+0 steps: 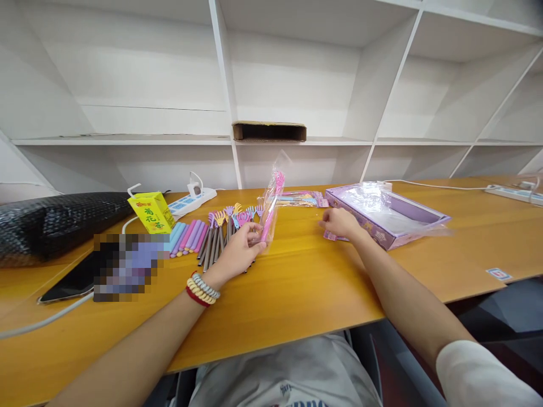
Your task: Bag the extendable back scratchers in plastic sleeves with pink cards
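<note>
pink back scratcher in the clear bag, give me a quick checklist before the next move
1. Pink back scratcher secure in the left hand: ok, gripped near its lower end.
2. Clear bag off it: not ok, wrapped around it.
3. Right hand empty: cannot tell, fingertips unclear.
4. Unbagged scratchers grouped: ok, lying beside the left hand.
5. Purple box nearby: ok, beside the right hand.

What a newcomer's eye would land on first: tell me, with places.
Probably the bright yellow drink carton, standing on the left of the table beside a white power strip. Next comes the pink hand-ended stick in clear wrap, held up mid-table by the left hand. The open purple box on the right, near the right hand, also draws attention.
</note>
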`<state>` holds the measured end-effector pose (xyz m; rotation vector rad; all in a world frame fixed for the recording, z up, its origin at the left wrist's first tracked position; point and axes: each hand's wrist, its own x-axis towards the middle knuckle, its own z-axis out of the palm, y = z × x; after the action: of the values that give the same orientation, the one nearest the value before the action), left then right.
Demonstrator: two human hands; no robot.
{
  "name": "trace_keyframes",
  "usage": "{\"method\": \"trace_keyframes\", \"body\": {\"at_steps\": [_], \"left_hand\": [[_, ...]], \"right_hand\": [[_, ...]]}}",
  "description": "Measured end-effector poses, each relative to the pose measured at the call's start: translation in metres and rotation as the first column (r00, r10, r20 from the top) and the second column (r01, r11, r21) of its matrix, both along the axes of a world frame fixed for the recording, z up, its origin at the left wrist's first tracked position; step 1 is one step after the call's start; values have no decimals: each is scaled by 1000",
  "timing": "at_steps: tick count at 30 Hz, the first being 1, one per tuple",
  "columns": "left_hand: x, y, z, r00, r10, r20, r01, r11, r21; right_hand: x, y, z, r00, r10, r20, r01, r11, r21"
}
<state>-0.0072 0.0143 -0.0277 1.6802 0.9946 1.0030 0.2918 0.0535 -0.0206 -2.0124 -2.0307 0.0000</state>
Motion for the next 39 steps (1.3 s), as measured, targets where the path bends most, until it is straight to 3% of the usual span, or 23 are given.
{"method": "trace_keyframes", "body": {"at_steps": [2,5,13,18,21,25,29,34,39], "left_hand": [[-2,3,-1,1000,16,-24,-16,1000,-10],[-3,5,0,1000,-18,9,18,996,-86],[-13,8,12,986,-146,82,160,965,-206],[-20,11,12,975,-188,116,213,941,-263],[-20,11,13,974,-200,107,222,938,-267],[-19,11,12,973,-215,85,230,934,-273],[-19,11,10,970,-241,28,241,940,-242],[-19,9,9,962,-273,-13,263,938,-227],[-18,4,15,954,-298,-39,282,933,-223]], "right_hand": [[18,6,0,989,-136,55,142,983,-120],[30,10,-3,981,-180,78,194,950,-246],[34,18,-13,981,-192,14,190,956,-223],[27,17,-12,983,-180,-27,176,979,-105],[16,13,-10,985,-102,-142,117,988,99],[-6,7,-12,953,141,-268,-20,912,409],[-25,4,-21,900,352,-258,-158,815,557],[-36,8,-29,873,334,-356,-76,813,577],[-29,12,-27,862,346,-371,29,697,716]]}}
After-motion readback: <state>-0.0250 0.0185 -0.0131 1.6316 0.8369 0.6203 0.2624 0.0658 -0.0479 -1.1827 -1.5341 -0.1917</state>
